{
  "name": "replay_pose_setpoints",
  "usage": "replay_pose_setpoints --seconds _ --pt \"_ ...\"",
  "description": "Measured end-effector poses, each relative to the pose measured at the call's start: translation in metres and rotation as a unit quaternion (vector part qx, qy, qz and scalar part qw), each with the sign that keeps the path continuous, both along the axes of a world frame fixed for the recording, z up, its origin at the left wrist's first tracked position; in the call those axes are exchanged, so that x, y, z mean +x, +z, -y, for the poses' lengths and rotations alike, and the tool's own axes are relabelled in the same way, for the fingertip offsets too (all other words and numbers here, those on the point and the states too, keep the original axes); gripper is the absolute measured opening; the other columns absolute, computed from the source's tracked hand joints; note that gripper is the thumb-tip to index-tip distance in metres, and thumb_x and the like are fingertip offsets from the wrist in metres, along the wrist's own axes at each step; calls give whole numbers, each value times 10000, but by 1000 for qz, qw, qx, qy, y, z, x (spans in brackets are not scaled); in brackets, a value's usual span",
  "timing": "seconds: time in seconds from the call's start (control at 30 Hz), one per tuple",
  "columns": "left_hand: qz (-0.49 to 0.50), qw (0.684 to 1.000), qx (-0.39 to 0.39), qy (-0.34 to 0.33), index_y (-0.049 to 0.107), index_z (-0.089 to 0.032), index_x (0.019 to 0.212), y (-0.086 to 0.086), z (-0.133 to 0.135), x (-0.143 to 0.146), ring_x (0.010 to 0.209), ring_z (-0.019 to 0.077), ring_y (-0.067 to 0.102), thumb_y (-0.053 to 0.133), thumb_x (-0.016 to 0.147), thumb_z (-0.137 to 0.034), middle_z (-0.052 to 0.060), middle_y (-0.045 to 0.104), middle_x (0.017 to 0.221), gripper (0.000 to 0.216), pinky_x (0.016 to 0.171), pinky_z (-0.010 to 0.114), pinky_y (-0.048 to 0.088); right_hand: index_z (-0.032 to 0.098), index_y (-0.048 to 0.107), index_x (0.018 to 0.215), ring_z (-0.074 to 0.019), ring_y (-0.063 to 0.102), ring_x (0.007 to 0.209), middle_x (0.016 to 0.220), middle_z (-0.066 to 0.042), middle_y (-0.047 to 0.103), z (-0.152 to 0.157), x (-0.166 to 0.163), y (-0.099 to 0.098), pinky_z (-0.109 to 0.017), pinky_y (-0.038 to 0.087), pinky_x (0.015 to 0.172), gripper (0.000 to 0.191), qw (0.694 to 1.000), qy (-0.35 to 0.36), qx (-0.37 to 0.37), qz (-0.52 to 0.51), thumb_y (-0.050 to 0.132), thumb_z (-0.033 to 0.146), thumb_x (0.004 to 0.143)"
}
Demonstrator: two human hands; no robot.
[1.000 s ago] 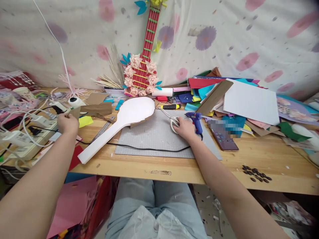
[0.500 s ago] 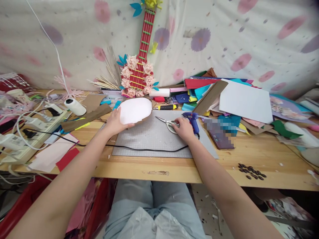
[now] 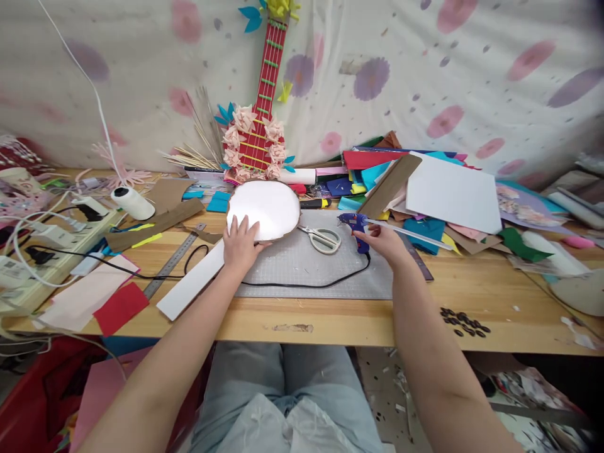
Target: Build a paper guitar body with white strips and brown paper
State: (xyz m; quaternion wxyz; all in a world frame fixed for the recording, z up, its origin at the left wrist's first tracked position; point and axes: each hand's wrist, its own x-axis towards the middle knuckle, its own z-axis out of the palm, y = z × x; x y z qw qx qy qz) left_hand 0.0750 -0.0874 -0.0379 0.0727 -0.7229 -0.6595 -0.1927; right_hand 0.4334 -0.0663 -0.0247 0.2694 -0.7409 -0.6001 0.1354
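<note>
My left hand [image 3: 241, 246] lies flat with fingers spread on a white guitar-shaped foam cutout [image 3: 264, 207], where its round body meets the long neck. The cutout rests partly on a grey cutting mat [image 3: 311, 270]. My right hand [image 3: 384, 244] is closed round the handle of a blue glue gun [image 3: 353, 221] at the mat's right edge. The gun's black cord [image 3: 306, 284] loops across the mat. White-handled scissors [image 3: 321, 237] lie on the mat between my hands.
A decorated red paper guitar [image 3: 257, 126] leans on the cloth wall. Coloured paper and cardboard [image 3: 415, 189] pile up at the back right. A metal ruler [image 3: 172, 261], a thread spool [image 3: 131, 202] and a power strip [image 3: 42, 251] sit left. Dark beads [image 3: 465, 319] lie right.
My left hand came in from the far left onto the foam cutout. My right hand left the scissors and closed on the glue gun. The camera view shifted slightly.
</note>
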Motion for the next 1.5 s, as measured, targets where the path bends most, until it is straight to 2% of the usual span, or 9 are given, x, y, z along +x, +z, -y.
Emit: replay_pose_setpoints --seconds 0.23,0.4,0.47,0.53,0.63,0.73,0.87,1.03,1.5 --pt "-13 1000 22 -14 469 -232 1324 -4 3 3 1370 363 190 428 833 -567 132 342 1452 596 1042 574 194 141 623 971 -257 612 884 958 -137 664 -20 -30 -26 -336 439 739 409 999 -39 -8 -31 558 475 743" --pt "-11 1000 19 -9 472 -245 1322 -3 2 3 1366 361 206 414 837 -572 120 357 1446 588 1038 577 207 125 603 973 -224 628 834 958 -146 668 -15 -31 -15 -313 470 697 420 981 -79 62 -164 550 470 737" --pt "-11 1000 15 -8 464 -242 1327 -3 2 3 1368 363 198 440 812 -598 121 347 1451 626 1042 578 203 146 585 980 -171 624 762 983 -124 667 -9 -38 0 -267 475 626 432 960 -28 85 -266 556 492 723" --pt "-10 1000 10 -9 452 -236 1335 -3 3 3 1372 366 184 467 785 -620 126 335 1457 671 1047 581 192 168 592 932 -129 604 699 1001 -102 668 -2 -51 18 -233 460 570 432 942 81 48 -321 591 526 689" --pt "9 1000 5 -8 364 -206 1386 -2 3 5 1376 357 176 490 778 -608 138 337 1453 740 1059 568 175 169 622 875 -93 524 528 892 -82 691 7 -79 44 -230 401 471 446 928 225 -75 -289 678 530 619" --pt "37 999 22 -5 214 -159 1438 0 4 7 1376 339 188 532 768 -580 154 349 1443 853 1087 552 117 196 629 864 -105 511 494 835 -54 699 8 -109 58 -247 389 455 395 925 275 -117 -232 661 531 657" --pt "68 995 65 -16 147 -129 1441 1 6 7 1325 316 309 605 725 -559 175 432 1375 952 1114 511 76 204 619 887 -127 531 490 781 -48 701 3 -140 62 -260 407 463 385 932 295 -137 -158 625 542 700" --pt "126 991 46 -22 159 -168 1438 -2 10 2 1130 282 507 634 741 -480 119 599 1158 900 1001 396 337 180 598 929 -104 519 462 747 -46 693 -1 -159 63 -233 388 445 458 939 300 -140 -97 565 595 736" --pt "79 991 103 -25 323 -106 1357 -8 8 2 1003 269 538 660 739 -440 115 635 1052 779 897 371 369 168 603 918 -72 473 427 652 -11 645 -7 -171 62 -197 361 410 444 944 290 -136 -74 579 577 749"
